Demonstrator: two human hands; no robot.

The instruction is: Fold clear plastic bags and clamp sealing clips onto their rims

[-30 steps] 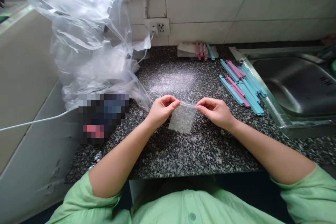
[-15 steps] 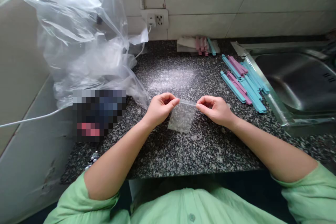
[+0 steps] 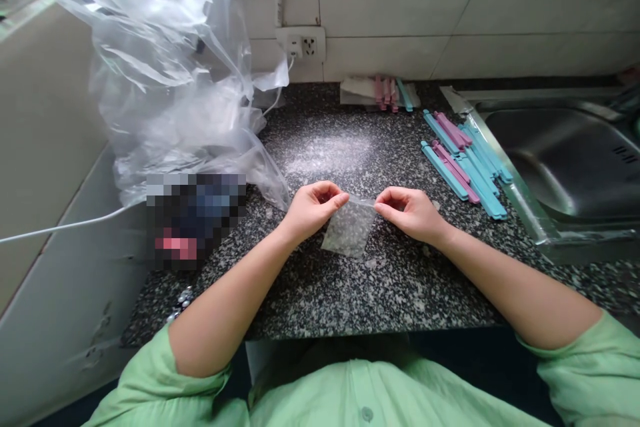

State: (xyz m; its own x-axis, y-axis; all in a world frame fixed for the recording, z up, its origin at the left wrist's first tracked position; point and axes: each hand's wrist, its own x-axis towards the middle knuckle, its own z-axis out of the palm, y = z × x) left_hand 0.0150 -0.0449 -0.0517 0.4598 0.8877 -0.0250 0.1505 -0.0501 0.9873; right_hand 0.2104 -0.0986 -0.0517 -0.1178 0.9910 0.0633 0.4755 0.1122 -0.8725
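A small clear plastic bag (image 3: 349,232) hangs from both hands just over the speckled counter (image 3: 320,300). At its top left corner, my left hand (image 3: 316,209) pinches the edge between thumb and forefinger. The opposite top corner is gripped the same way by my right hand (image 3: 411,212). Between the fingertips the top edge runs nearly straight across. Nothing can be made out inside the bag. To the right of my right hand lies a loose pile of blue and pink plastic sealing clips (image 3: 467,163).
A large crumpled clear bag (image 3: 165,100) stands at the left, beside a pixelated dark object (image 3: 200,213). A white cable (image 3: 65,230) crosses there. More clips (image 3: 387,93) lie on a packet by the wall. The steel sink (image 3: 543,240) is at the right.
The view has tilted up slightly. My left thumb has slid a little to the right along the bag's top edge, narrowing the gap between the hands. The clips have not moved.
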